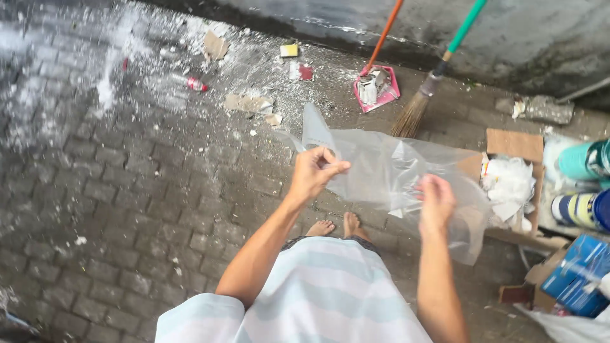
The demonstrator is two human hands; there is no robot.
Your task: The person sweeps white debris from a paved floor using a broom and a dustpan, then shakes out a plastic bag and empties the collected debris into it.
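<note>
Bag [381, 165] held in air at waist height, over the paving [127, 190], between both hands. Long axis runs roughly left-right, sloping down to the right; one corner peaks up-left above the left hand, the far end hangs low right near the box [515, 146].

Left hand [312, 173]: grip pinched together on the bag's left edge, thumb against fingers. Right hand [436, 202]: fingers curled onto the film at the lower right; looks closed on the bag.

Edges and room: open brick paving to the left and ahead. Wall [508, 32] across the top with a broom [419, 105] and a pink dustpan [376, 89] leaning at it, just beyond the bag's top edge. Right side crowded: the cardboard box of white scraps, paint cans [581, 184], a blue carton [581, 273]. Bare feet [337, 225] directly below the bag.

Bag look: clear thin plastic, crumpled and creased, glossy highlights, paving visible through it. White dust and scrap litter [248, 101] scattered on the paving up-left.
</note>
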